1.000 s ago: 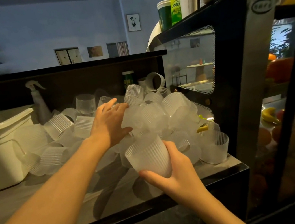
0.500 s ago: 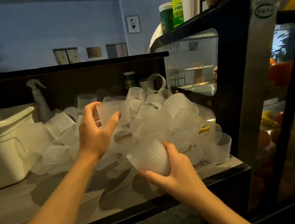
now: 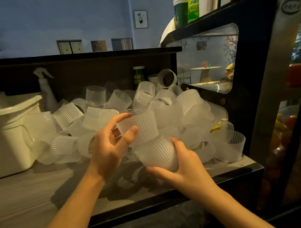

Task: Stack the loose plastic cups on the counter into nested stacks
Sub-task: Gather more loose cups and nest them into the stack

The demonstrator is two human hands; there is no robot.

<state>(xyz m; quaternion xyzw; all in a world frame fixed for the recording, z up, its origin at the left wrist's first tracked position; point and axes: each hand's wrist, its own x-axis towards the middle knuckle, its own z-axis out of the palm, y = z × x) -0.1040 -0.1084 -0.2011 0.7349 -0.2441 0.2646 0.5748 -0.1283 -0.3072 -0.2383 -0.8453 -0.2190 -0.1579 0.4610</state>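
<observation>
A heap of frosted ribbed plastic cups (image 3: 163, 102) covers the back and right of the counter (image 3: 32, 198). My right hand (image 3: 184, 171) grips one upright cup (image 3: 156, 156) from below, just in front of the heap. My left hand (image 3: 109, 144) holds a second cup (image 3: 141, 125) between thumb and fingers. That second cup's base sits in the mouth of the cup in my right hand, partly nested.
A white plastic bin (image 3: 3, 132) stands at the left with a spray bottle (image 3: 47, 93) behind it. A glass display case (image 3: 257, 79) with fruit rises at the right. Bottles and paper cups stand on top of it.
My left hand lifted a cup out of the heap and brought it down and right onto the cup in my right hand. The right hand stayed almost still.
</observation>
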